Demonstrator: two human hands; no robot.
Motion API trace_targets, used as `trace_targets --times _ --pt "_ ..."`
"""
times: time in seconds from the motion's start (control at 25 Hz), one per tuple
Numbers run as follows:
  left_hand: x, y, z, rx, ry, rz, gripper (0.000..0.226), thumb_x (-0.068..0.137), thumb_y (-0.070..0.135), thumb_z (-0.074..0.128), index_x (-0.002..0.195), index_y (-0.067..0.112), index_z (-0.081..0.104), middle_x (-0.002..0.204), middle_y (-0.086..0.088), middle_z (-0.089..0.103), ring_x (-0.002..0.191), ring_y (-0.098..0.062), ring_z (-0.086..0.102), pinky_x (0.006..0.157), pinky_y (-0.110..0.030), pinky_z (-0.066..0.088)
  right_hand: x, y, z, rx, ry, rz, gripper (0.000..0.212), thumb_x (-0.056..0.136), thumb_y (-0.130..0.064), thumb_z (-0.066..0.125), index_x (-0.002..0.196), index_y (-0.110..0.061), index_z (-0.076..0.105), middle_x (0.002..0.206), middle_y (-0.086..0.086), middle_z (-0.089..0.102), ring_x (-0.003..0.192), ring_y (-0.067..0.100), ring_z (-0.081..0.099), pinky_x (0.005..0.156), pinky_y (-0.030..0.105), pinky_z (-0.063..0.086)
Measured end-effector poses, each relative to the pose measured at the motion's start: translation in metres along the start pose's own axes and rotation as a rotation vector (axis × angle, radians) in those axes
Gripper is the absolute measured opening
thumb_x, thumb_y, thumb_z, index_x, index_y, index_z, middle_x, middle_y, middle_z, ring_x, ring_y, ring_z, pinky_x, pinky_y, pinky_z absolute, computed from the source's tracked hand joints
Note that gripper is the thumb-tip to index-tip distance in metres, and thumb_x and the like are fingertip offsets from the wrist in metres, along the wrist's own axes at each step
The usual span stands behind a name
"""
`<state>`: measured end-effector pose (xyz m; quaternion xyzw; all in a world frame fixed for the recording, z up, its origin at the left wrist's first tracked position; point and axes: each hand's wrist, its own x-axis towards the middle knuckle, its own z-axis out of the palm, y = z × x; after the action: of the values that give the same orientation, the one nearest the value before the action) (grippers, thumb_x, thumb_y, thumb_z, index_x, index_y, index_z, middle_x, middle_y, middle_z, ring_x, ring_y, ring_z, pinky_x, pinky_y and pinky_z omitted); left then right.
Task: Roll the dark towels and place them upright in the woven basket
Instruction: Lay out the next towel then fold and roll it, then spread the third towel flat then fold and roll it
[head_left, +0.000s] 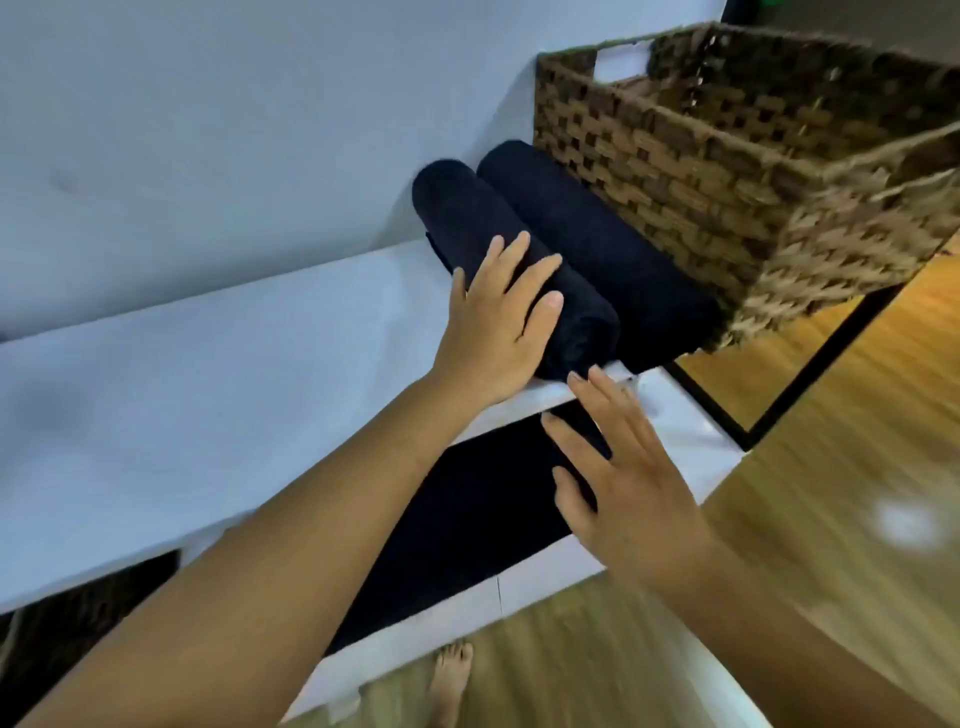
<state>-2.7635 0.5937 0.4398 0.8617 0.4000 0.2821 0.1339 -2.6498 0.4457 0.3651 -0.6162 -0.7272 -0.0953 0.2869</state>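
**Items:** left towel roll (467, 208), dark, lying flat on the white shelf top (208, 389). It touches the right towel roll (582, 234), which lies just beside the woven basket (675, 156). Neither roll stands in the basket yet.

**Left hand** (498, 317): fingers straight and spread, pressing down on the left towel roll, not wrapped round it.

**Right hand** (623, 467): fingers spread, empty, at that roll's near end; contact cannot be told.

**Hazards:**
- Both near ends sit at the shelf's front edge, so a nudge could drop a roll to the wooden floor (831, 415).
- Flat pressure does not lock the wrap, so a roll lifted by one end may unwind or sag.
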Motion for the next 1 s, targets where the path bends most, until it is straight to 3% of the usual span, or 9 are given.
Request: trace_targets --times 0.12,0.16,0.2,0.28,0.36,0.48,0.64,0.76,1.0 --pt "-0.118 0.017 0.02 -0.022 0.174 0.176 0.036 0.095 0.021 0.048 0.126 0.008 0.062 0.138 -0.01 0.053 0.13 -0.025 0.047 0.115 -0.05 0.023 -0.09 0.011 0.042 0.212 -0.282 0.249 0.046 0.09 -0.03 0.057 0.135 -0.018 0.056 0.15 0.009 0.043 0.145 0.02 0.025 0.107 0.045 0.043" --pt "-0.167 0.013 0.035 -0.04 0.141 0.146 0.031 0.093 0.019 0.052 0.119 0.01 0.065 0.128 -0.005 0.059 0.119 -0.021 0.054 0.111 -0.044 0.031 -0.112 0.014 0.057 0.245 -0.394 0.311 0.047 0.091 -0.03 0.058 0.136 -0.02 0.055 0.149 0.006 0.043 0.144 0.017 0.027 0.105 0.042 0.045" --pt "-0.216 0.007 0.05 -0.091 0.05 0.021 0.027 0.092 0.02 0.053 0.115 0.015 0.066 0.12 0.003 0.061 0.111 -0.015 0.056 0.104 -0.037 0.037 -0.129 0.016 0.071 0.266 -0.508 0.355 0.047 0.092 -0.03 0.059 0.138 -0.023 0.053 0.15 0.003 0.042 0.143 0.015 0.028 0.108 0.037 0.043" --pt "-0.296 -0.013 0.08 -0.291 -0.073 -0.432 0.017 0.095 0.019 0.055 0.108 0.025 0.064 0.11 0.014 0.062 0.103 -0.008 0.06 0.09 -0.028 0.046 -0.147 0.016 0.091 0.324 -0.676 0.451 0.049 0.093 -0.027 0.06 0.14 -0.023 0.05 0.148 0.0 0.044 0.139 0.012 0.035 0.109 0.02 0.03" --pt "-0.355 -0.048 0.108 -0.473 -0.044 -0.935 0.019 0.095 0.01 0.057 0.092 0.026 0.066 0.098 0.01 0.068 0.094 -0.015 0.065 0.082 -0.028 0.05 -0.158 0.009 0.114 0.342 -0.822 0.446 0.049 0.091 -0.03 0.056 0.139 -0.02 0.051 0.143 0.001 0.051 0.13 0.014 0.047 0.104 0.017 0.031" --pt "-0.387 -0.088 0.124 -0.727 0.116 -1.362 0.02 0.093 0.003 0.057 0.09 0.02 0.068 0.101 -0.01 0.07 0.094 -0.032 0.066 0.087 -0.038 0.051 -0.162 -0.009 0.157 0.386 -0.993 0.503 0.048 0.09 -0.034 0.055 0.135 -0.019 0.056 0.134 -0.001 0.06 0.119 0.016 0.057 0.099 0.022 0.04" --pt "-0.388 -0.139 0.137 -1.213 0.44 -1.652 0.025 0.097 0.008 0.053 0.121 0.013 0.057 0.116 -0.006 0.066 0.106 -0.022 0.066 0.099 -0.036 0.05 -0.145 -0.02 0.207 0.744 -0.784 1.131 0.042 0.088 -0.017 0.069 0.13 -0.013 0.059 0.122 0.004 0.065 0.109 0.022 0.064 0.098 0.036 0.051" --pt "-0.377 -0.161 0.152 -1.388 0.484 -1.684 0.029 0.098 0.011 0.053 0.128 0.014 0.054 0.123 -0.004 0.065 0.112 -0.019 0.065 0.099 -0.033 0.05 -0.127 -0.027 0.235 1.119 -0.585 1.536 0.03 0.09 -0.004 0.064 0.119 -0.004 0.058 0.115 0.013 0.065 0.106 0.028 0.066 0.097 0.043 0.052" --pt "-0.321 -0.149 0.198 -1.629 0.413 -1.718 0.024 0.099 0.016 0.055 0.122 0.008 0.056 0.126 -0.009 0.064 0.114 -0.025 0.065 0.1 -0.038 0.051 -0.121 -0.039 0.269 1.212 -0.452 1.729 0.003 0.093 -0.01 0.064 0.095 -0.01 0.066 0.116 0.01 0.066 0.104 0.021 0.068 0.085 0.035 0.058"
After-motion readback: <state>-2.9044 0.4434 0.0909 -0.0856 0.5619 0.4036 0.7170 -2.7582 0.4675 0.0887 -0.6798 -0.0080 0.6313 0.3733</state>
